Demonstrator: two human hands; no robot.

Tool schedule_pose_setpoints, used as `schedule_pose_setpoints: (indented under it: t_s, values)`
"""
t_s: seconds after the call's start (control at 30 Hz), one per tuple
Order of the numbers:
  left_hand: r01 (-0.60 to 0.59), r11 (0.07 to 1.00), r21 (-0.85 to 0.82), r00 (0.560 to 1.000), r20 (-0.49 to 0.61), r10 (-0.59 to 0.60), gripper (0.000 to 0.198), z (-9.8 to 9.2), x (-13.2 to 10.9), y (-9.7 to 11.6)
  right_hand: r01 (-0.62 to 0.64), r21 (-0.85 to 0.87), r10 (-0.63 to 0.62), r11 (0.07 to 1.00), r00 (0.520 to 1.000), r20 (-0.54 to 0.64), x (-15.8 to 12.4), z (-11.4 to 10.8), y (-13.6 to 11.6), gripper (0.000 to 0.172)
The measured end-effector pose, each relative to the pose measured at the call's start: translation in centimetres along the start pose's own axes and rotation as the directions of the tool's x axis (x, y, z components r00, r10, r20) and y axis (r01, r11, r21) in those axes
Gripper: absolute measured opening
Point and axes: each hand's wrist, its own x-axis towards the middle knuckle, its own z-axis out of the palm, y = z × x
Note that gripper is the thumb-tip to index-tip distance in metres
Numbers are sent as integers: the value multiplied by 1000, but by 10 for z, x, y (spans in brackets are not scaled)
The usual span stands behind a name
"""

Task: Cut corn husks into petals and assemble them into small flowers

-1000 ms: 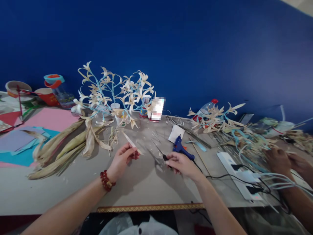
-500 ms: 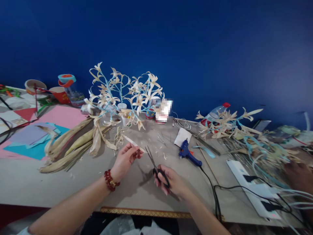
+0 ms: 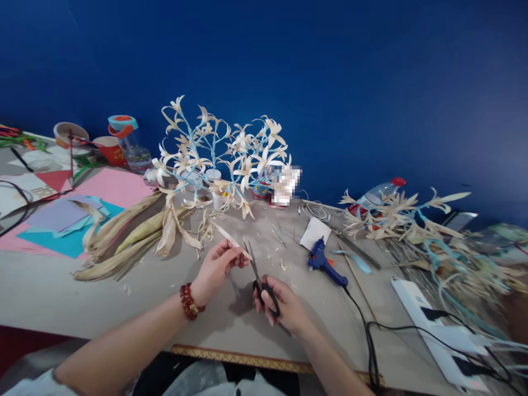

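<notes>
Pinched in the fingers of my left hand [image 3: 220,265] is a narrow strip of pale corn husk [image 3: 227,236]. Black-handled scissors [image 3: 264,294] are gripped in my right hand [image 3: 282,305], with fingers through the loops. The slightly parted blades reach up to the strip's right end, beside my left fingertips; whether they touch it I cannot tell. Small pale scraps [image 3: 282,265] lie on the table beyond the scissors. Left of my left hand lie dried corn husks [image 3: 136,234].
Husk flowers on blue stems [image 3: 214,148] stand at the back. To the right are a blue glue gun [image 3: 325,264] with its cord, a white power strip [image 3: 429,324] and more husk flowers [image 3: 396,214]. Coloured paper [image 3: 78,220] lies left. A person's hand shows faintly at the right edge.
The scissors have moved left and slightly up, bringing the blades to the strip's end by my left fingers. The whole view has shifted and tilted a little.
</notes>
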Motion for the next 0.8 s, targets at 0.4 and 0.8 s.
schedule_pose_setpoints:
  t_s: [0.4,0.8]
  values:
    - [-6,999,34,1000,0,6,15,-3,3,-4,10,3,-10,1000,1000,-8,3,-3,3,55]
    - [2,999,35,999,39,-3,18,-2,4,-3,21,23,-20,1000,999,-33,3,-5,7,55]
